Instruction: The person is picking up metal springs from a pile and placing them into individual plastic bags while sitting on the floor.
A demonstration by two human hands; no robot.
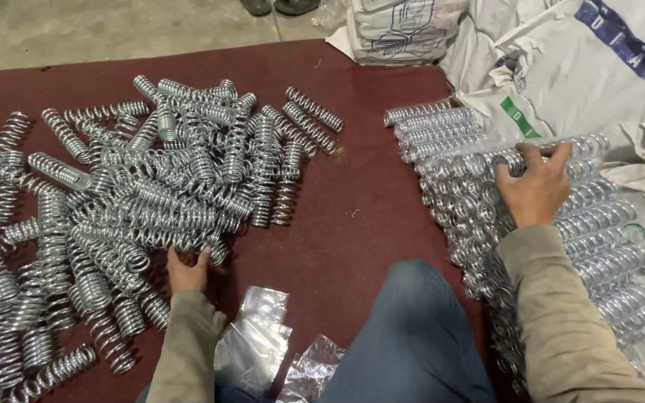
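A big loose heap of shiny metal coil springs [136, 201] covers the left of a dark red mat [360, 209]. My left hand [187, 270] reaches into the heap's near edge, fingers curled around a spring there. On the right, packed springs in clear plastic bags [599, 239] lie stacked in rows. My right hand [535, 186] rests on top of that stack, fingers gripping the far edge of one bagged pack [479, 160].
Empty clear plastic bags [259, 339] lie by my left sleeve. My knee in blue jeans [412, 328] is between the arms. White woven sacks [584, 67] sit at the back right. Grey concrete floor [113, 30] lies beyond the mat, with someone's shoes at the top edge.
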